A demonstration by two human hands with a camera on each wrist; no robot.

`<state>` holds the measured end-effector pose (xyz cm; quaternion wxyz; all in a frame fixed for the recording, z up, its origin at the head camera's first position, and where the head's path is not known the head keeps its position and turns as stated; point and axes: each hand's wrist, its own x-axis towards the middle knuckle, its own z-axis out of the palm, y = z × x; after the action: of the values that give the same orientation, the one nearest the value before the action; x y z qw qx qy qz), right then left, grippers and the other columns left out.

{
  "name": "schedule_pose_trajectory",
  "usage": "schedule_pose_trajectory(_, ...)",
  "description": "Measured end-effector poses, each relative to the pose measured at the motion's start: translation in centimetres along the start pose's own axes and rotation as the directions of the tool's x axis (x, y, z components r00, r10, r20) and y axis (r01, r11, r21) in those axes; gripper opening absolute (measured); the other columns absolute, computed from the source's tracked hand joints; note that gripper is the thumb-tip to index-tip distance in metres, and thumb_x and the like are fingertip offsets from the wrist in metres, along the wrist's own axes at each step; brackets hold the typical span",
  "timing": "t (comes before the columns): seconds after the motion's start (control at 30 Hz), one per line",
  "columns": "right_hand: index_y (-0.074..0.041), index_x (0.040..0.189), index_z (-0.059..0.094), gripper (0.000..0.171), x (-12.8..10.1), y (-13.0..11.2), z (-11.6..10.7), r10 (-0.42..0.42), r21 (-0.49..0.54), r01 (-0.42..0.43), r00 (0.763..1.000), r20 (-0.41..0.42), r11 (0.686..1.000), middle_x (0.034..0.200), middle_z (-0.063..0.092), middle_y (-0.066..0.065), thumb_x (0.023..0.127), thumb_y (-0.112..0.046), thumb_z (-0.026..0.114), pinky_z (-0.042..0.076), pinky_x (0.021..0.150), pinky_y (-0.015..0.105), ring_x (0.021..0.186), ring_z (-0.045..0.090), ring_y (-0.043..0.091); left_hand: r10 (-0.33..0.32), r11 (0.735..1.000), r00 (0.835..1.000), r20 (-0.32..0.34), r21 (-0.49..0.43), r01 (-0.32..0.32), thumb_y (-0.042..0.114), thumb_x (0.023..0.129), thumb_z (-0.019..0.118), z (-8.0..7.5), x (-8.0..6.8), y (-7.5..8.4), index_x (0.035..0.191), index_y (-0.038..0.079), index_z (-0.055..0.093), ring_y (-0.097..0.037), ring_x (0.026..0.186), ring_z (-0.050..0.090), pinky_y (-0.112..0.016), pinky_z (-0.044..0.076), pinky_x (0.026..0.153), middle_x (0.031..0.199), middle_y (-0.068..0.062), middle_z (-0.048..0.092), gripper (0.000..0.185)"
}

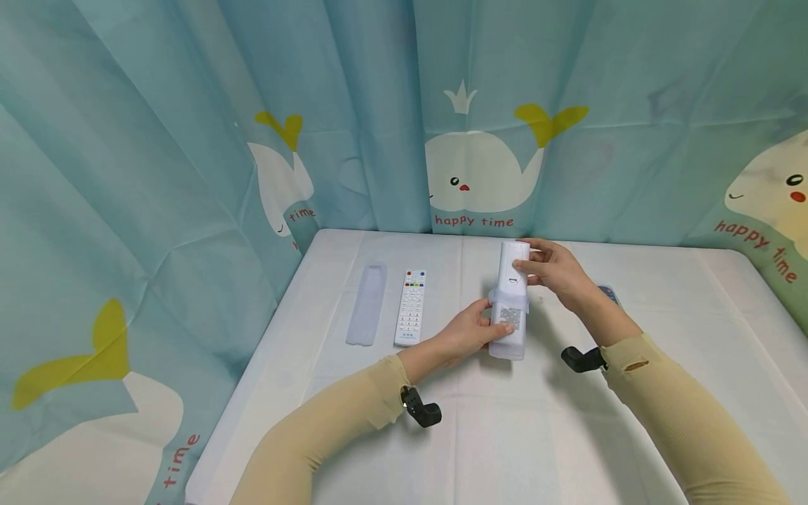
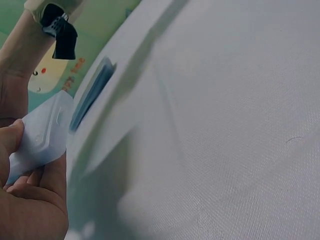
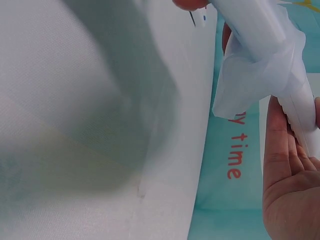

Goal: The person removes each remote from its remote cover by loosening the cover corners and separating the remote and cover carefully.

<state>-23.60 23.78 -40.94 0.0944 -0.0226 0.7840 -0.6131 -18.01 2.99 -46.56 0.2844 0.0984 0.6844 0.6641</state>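
Above the middle of the table I hold a white remote, its lower half inside a translucent silicone cover. My left hand grips the covered lower end. My right hand pinches the bare upper end, thumb on its face. In the left wrist view my left hand wraps the covered end. The right wrist view has the remote, the cover's bunched rim and my right hand under them.
A second white remote with coloured buttons lies at the left on the white table, with an empty translucent cover beside it. A bluish object lies partly hidden behind my right wrist. Whale-print curtains enclose the table.
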Motion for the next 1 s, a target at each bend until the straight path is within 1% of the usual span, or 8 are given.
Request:
schedule_pose_trajectory(0.33, -0.003, 0.157, 0.037, 0.064, 0.14, 0.12, -0.15, 0.007, -0.009, -0.007, 1.0, -0.004, 1.0, 0.129, 0.055, 0.017, 0.101, -0.016, 0.067, 0.057, 0.078, 0.024, 0.095, 0.062, 0.01, 0.002, 1.0, 1.0, -0.004, 0.003, -0.002, 0.014, 0.098, 0.072, 0.07, -0.04, -0.15, 0.148, 0.012, 0.045, -0.019, 0.096, 0.07, -0.037, 0.058, 0.083, 0.102, -0.008, 0.074, 0.057)
schedule_pose_trajectory(0.57, -0.003, 0.156, 0.037, 0.064, 0.2, 0.08, -0.28, 0.015, -0.018, -0.015, 1.0, -0.002, 1.0, 0.131, 0.054, 0.017, 0.102, -0.018, 0.066, 0.057, 0.08, 0.024, 0.098, 0.061, 0.012, 0.011, 1.0, 1.0, 0.001, -0.001, -0.011, 0.012, 0.098, 0.071, 0.13, -0.11, -0.22, 0.15, 0.01, 0.044, -0.02, 0.097, 0.071, -0.036, 0.058, 0.083, 0.104, -0.01, 0.074, 0.058)
schedule_pose_trajectory(0.73, -0.003, 0.156, 0.037, 0.064, 0.23, 0.07, -0.38, 0.014, -0.02, -0.014, 1.0, -0.001, 1.0, 0.129, 0.055, 0.016, 0.102, -0.017, 0.066, 0.056, 0.079, 0.024, 0.097, 0.061, 0.011, 0.011, 1.0, 1.0, 0.006, -0.013, -0.011, 0.011, 0.098, 0.07, 0.19, -0.15, -0.3, 0.151, 0.009, 0.042, -0.021, 0.099, 0.071, -0.036, 0.058, 0.084, 0.106, -0.012, 0.074, 0.06)
schedule_pose_trajectory(1.0, -0.002, 0.156, 0.037, 0.064, 0.2, -0.04, -0.35, 0.011, -0.016, -0.011, 1.0, -0.003, 1.0, 0.127, 0.056, 0.015, 0.101, -0.017, 0.067, 0.057, 0.078, 0.025, 0.095, 0.062, 0.011, 0.008, 1.0, 1.0, 0.006, -0.009, -0.008, 0.012, 0.097, 0.072, 0.22, -0.28, -0.36, 0.151, 0.009, 0.042, -0.02, 0.099, 0.071, -0.036, 0.058, 0.084, 0.106, -0.01, 0.074, 0.061)
